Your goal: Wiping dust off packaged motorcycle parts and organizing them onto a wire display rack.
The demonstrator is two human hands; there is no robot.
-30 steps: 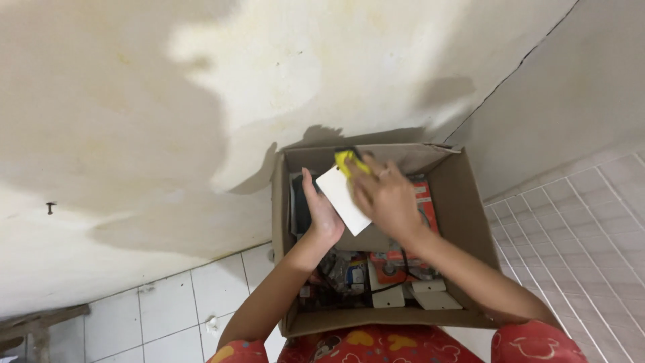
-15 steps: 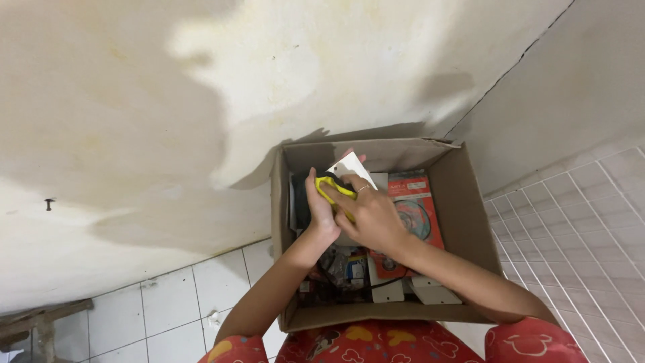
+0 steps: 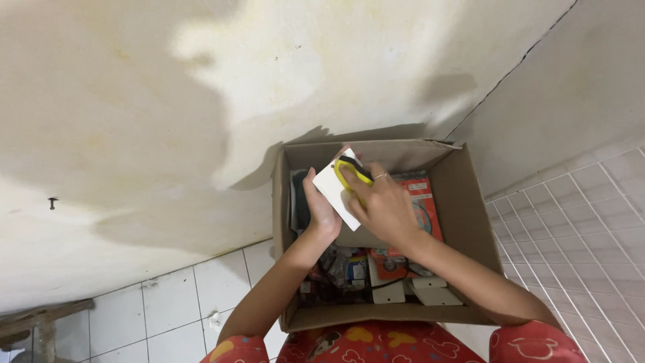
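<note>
Both hands (image 3: pixel 363 202) have tilted the white card (image 3: pixel 334 190) flatter over the box (image 3: pixel 463 222)

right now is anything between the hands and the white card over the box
Nothing visible. The left hand grips the white card at its lower edge, and the right hand presses a yellow tool directly onto it, above the open box.

You see a matt brown cardboard box (image 3: pixel 463 222), a smooth white card (image 3: pixel 334 188), a glossy yellow plastic tool (image 3: pixel 351 176), and glazed floor tiles (image 3: pixel 168 312).
</note>
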